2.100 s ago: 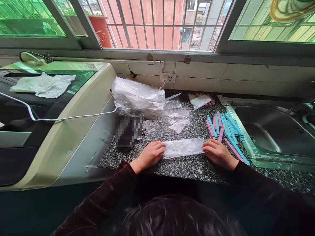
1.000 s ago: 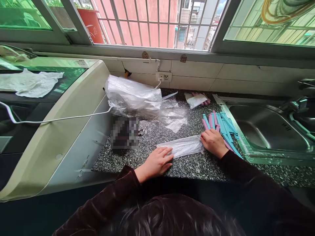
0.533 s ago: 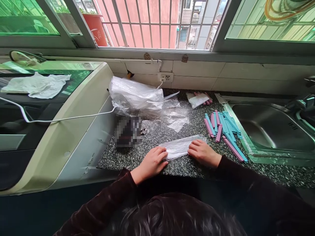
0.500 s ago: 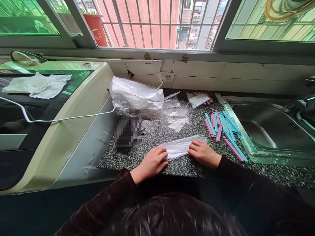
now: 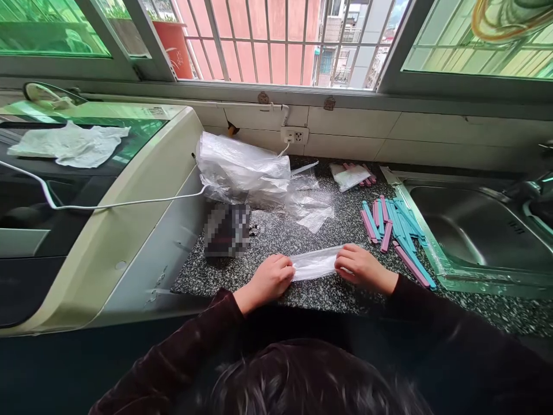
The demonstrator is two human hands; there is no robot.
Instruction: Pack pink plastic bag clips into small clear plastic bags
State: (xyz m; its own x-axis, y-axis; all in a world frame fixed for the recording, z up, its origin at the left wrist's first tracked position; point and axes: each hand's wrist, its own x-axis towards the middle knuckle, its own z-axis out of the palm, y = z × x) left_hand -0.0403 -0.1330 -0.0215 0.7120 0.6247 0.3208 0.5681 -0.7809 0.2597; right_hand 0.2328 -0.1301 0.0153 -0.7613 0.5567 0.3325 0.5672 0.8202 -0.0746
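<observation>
Washing machine [image 5: 142, 225]: fills the space to your left, with a white cloth [image 5: 73, 144] on top and a white cord [image 5: 129, 204] across it.
Worktop [image 5: 328, 297]: speckled, carrying everything between the machine and sink.
Sink [image 5: 470, 230]: set in at your right, past the sticks.
Plastic bundle [image 5: 246, 170]: crumpled, behind your work near the wall.
Pink and blue sticks [image 5: 400, 227]: loose pile just beyond your right hand [image 5: 365, 270], close to it.
Dark item [image 5: 227, 230]: blurred, behind your left hand [image 5: 268, 279].
Plastic strip [image 5: 315, 263]: flat, between your hands near the front edge.
Small packet [image 5: 351, 177]: at the back, over more pink sticks [image 5: 367, 176].
Fingers: left closed on the strip's left end, right closed on its right end.
Change: your right fingers lay over the strip with its end showing beyond; now they pinch that end, and your left fingers have curled in.
</observation>
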